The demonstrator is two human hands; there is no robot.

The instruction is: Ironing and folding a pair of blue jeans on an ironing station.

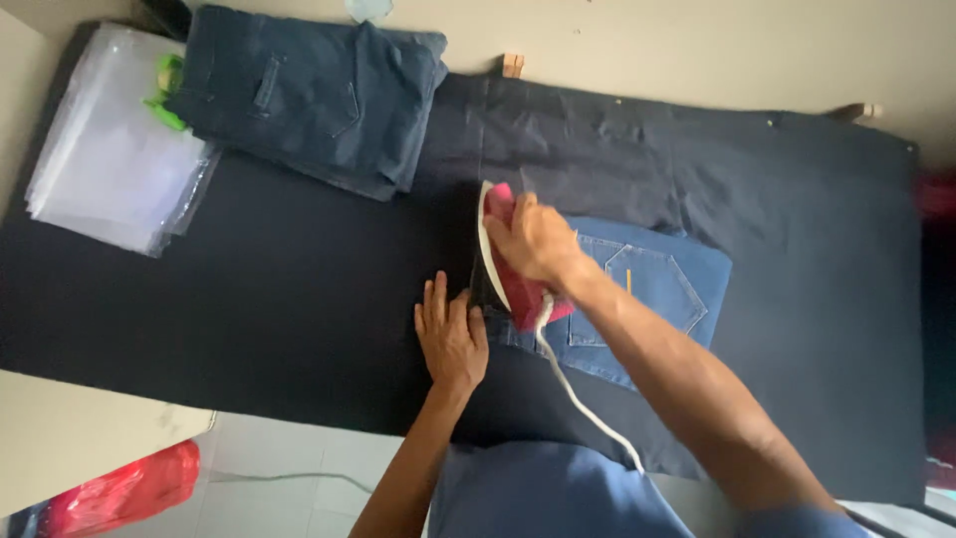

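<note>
My right hand [536, 239] grips the handle of a pink and white clothes iron [506, 261], which stands tilted on its side over a pair of blue jeans [657, 289] lying on a dark cloth-covered table [279, 289]. A white cord [578, 394] runs from the iron toward my body. My left hand [450, 339] lies flat, fingers spread, pressing the left edge of the jeans just beside the iron. A back pocket of the jeans shows to the right of my right wrist.
A stack of folded dark blue jeans [319, 95] sits at the table's far left. Beside it lies a pile of clear plastic bags [115, 159] with something green. A red bag [124, 488] rests on the tiled floor below. Wooden pegs [513, 66] hold the cloth at the far edge.
</note>
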